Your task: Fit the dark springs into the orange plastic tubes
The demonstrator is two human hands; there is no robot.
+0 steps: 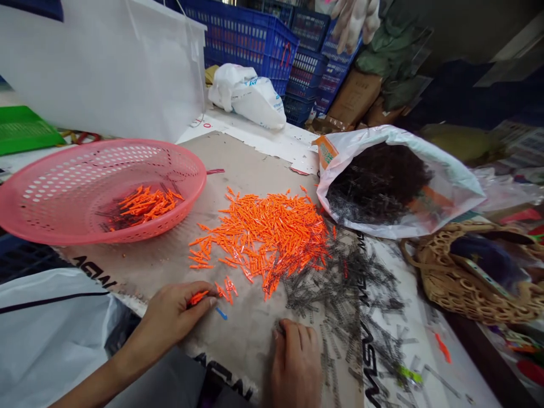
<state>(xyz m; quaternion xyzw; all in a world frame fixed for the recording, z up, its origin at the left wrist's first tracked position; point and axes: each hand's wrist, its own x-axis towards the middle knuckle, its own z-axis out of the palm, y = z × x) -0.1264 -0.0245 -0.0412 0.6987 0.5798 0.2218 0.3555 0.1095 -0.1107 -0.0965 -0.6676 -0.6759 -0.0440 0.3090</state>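
Several black letter prints on cardboard

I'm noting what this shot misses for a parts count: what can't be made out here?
Head view:
Left hand: its fingers hide most of the orange pieces they pinch.
Right hand: covers whatever lies beneath it among the dark wire pieces.
White plastic bag: dark contents too small to tell apart.
Woven basket: cut off by the right edge.

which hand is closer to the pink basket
Left. The left hand is below the right side of the pink basket; the right hand is farther off, down and right of it.
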